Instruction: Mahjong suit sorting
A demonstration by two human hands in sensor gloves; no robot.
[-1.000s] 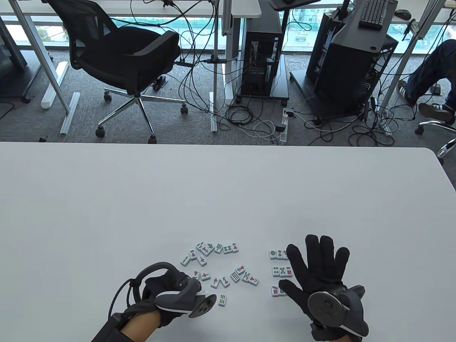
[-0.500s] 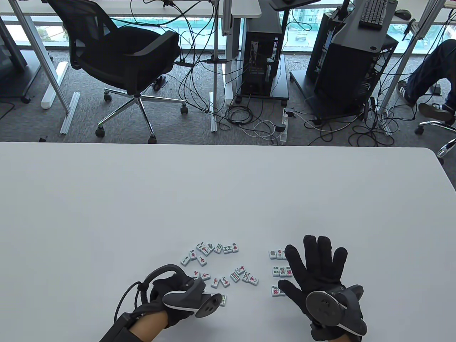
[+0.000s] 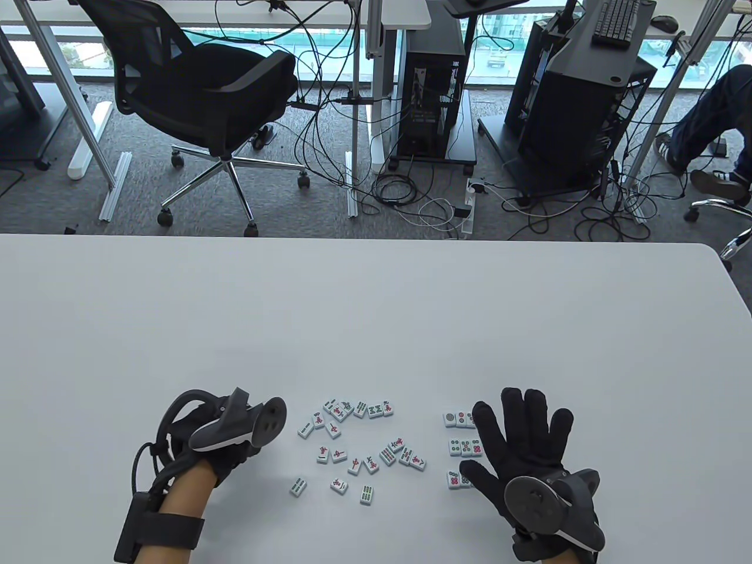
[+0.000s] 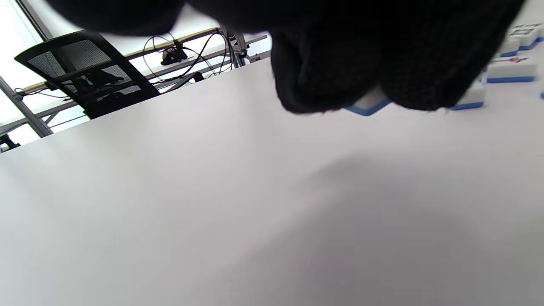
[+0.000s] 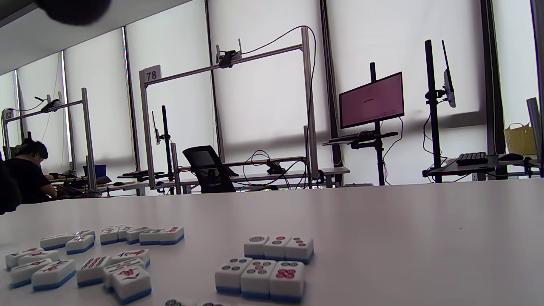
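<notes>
Loose mahjong tiles (image 3: 358,437) of mixed suits lie face up near the table's front; they also show in the right wrist view (image 5: 106,265). Dot tiles stand in three short rows (image 3: 461,447) at their right, seen close in the right wrist view (image 5: 260,276). My right hand (image 3: 505,446) lies flat with fingers spread, covering the right ends of those rows. My left hand (image 3: 226,461) is left of the loose tiles, its fingers hidden under the tracker. In the left wrist view the curled fingers (image 4: 331,63) hang over a blue-backed tile (image 4: 367,105); I cannot tell if they grip it.
The white table (image 3: 376,317) stretches far beyond the tiles on all sides. Three single tiles (image 3: 339,485) lie nearest the front edge. Beyond the table stand an office chair (image 3: 205,100), computer towers and floor cables.
My left hand has moved from the front of the loose tiles up and to the left, uncovering two tiles near the front edge. My right hand has stayed in place.
</notes>
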